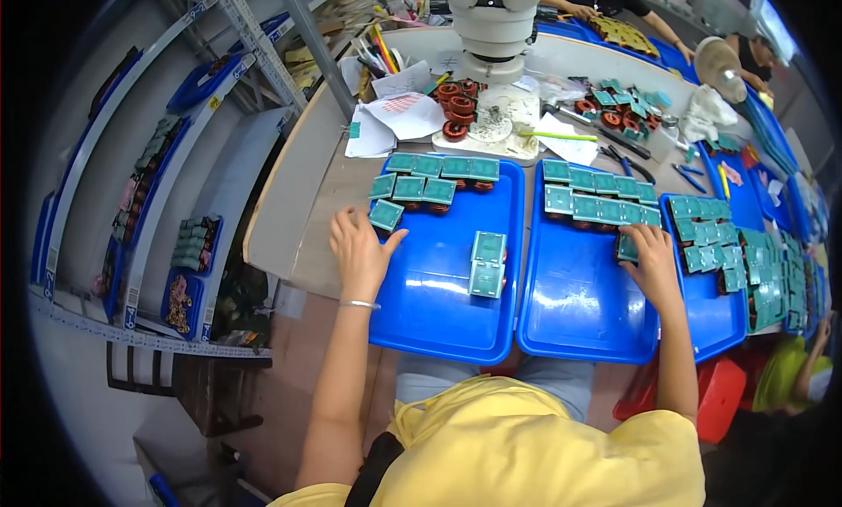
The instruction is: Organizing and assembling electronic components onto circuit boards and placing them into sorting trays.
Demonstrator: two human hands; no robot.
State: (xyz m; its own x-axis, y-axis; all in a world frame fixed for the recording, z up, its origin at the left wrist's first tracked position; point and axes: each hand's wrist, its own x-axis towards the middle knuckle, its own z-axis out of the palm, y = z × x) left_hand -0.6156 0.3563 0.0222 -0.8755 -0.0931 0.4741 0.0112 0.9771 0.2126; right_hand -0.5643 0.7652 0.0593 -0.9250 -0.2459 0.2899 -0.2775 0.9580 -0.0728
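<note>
Left hand point(356, 254): fingers point(343, 224) wide, thumb out to the right; a near block point(386, 215) lies just ahead of the gap between thumb and forefinger; cannot tell whether they touch it
Right hand point(653, 263): fingers narrowed around a held block point(627, 248), green on top
Left tray point(438, 323): blue, at the left fingers; green-topped rows point(409, 189) lie ahead of them; a pair point(488, 263) lies to their right
Middle tray point(583, 314): blue, below the right fingers; two rows point(610, 210) stand just ahead of the held block
Right tray point(710, 323): to the right of the right fingers; bears more blocks point(700, 232)
Microscope point(495, 29): beyond both hands' fingers, on the tabletop point(333, 187); red coils point(460, 108) beside it
</note>
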